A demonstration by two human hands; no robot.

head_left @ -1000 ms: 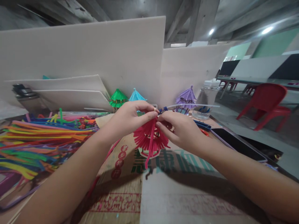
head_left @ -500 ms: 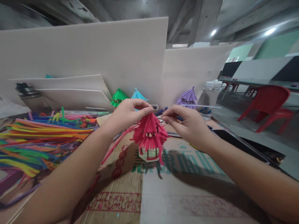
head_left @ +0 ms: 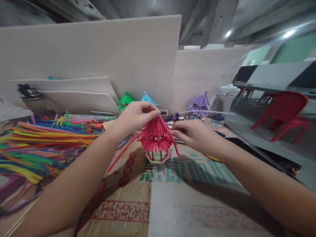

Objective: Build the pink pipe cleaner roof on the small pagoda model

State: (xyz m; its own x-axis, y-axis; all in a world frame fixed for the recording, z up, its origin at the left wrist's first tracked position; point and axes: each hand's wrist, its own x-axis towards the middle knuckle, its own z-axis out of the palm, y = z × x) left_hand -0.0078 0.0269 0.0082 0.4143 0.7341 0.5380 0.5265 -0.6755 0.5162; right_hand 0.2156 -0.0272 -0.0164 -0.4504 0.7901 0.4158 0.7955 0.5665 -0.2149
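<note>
A small pavilion model with a pink pipe-cleaner roof (head_left: 157, 135) and a pale base stands on flattened cardboard (head_left: 177, 191). My left hand (head_left: 134, 118) pinches the roof's tip from above, fingers closed on it. My right hand (head_left: 191, 134) is at the roof's right edge, its fingertips pinched on a roof strand. A loose pink strand hangs down at the right of the roof.
A big heap of coloured pipe cleaners (head_left: 41, 144) lies at the left. Green (head_left: 125, 100), blue (head_left: 147, 98) and purple (head_left: 198, 103) pavilion models stand at the back by white boards. A clear jar (head_left: 221, 105), a dark phone (head_left: 249, 148) and red chairs (head_left: 286, 112) are at the right.
The pink model has turned upright and come down onto the cardboard. My right hand has moved from the roof's top to its right edge. My left hand keeps its pinch on the tip.
</note>
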